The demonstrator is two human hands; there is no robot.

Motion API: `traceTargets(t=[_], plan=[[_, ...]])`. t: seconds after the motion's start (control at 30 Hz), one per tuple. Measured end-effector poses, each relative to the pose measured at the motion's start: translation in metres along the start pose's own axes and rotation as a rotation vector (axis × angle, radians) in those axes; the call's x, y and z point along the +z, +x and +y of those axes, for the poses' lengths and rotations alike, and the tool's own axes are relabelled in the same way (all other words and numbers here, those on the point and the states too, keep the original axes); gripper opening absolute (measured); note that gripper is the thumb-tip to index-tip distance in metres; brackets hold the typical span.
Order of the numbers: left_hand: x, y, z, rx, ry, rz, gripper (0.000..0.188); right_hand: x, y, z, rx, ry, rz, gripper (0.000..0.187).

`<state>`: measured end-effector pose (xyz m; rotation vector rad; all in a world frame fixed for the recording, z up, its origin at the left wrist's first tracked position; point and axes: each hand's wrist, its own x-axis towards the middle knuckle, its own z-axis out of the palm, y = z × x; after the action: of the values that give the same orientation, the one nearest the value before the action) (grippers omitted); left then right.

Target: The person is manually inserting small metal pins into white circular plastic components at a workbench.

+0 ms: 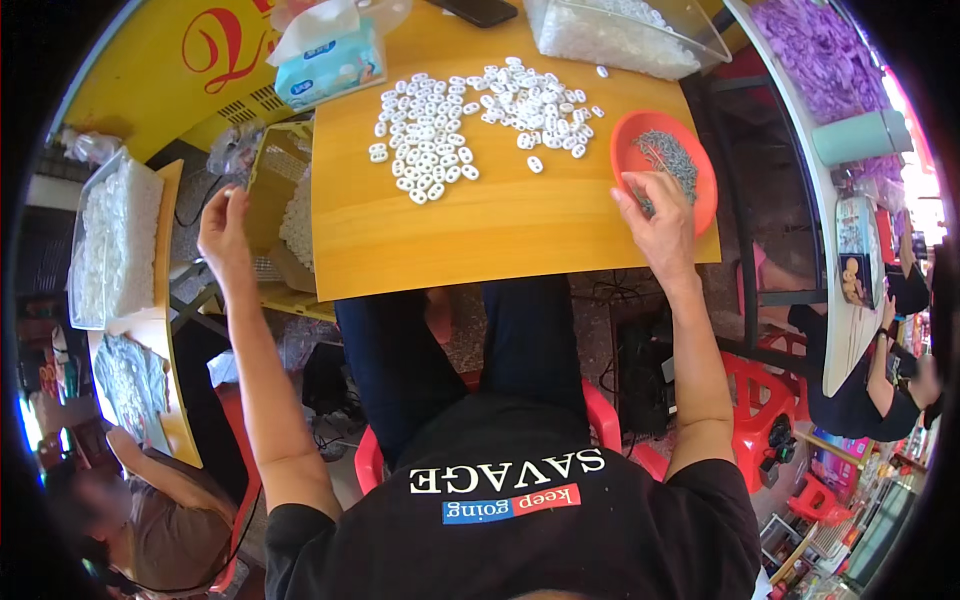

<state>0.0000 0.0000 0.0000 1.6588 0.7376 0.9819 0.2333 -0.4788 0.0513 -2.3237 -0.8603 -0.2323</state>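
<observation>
My left hand (224, 240) is raised past the left edge of the table, above a yellow crate (270, 215). Its thumb and fingertips pinch a small white piece (229, 193), most of which the fingers cover. My right hand (662, 228) is at the near left rim of a red-orange bowl (707, 180) on the table's right side. Its fingers are bent toward the thumb; whatever they hold is too small to make out. Thin grey metal pins or screws (672, 155) lie heaped in the bowl. White oval pieces with two holes (425, 135) spread over the table in two clusters.
A blue tissue pack (325, 70) and a clear bin of white pieces (615, 35) stand at the table's far side, with a dark phone (478, 10) between them. Another full clear bin (115, 240) is at the left, near a seated person (165, 520).
</observation>
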Motion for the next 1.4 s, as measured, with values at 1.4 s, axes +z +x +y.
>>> traceTargets(t=[1.4], plan=[[0.215,-0.165,0.081,-0.253,-0.5,-0.712,0.027,0.069,0.069,-0.046,-0.053,0.329,-0.161,0.015]])
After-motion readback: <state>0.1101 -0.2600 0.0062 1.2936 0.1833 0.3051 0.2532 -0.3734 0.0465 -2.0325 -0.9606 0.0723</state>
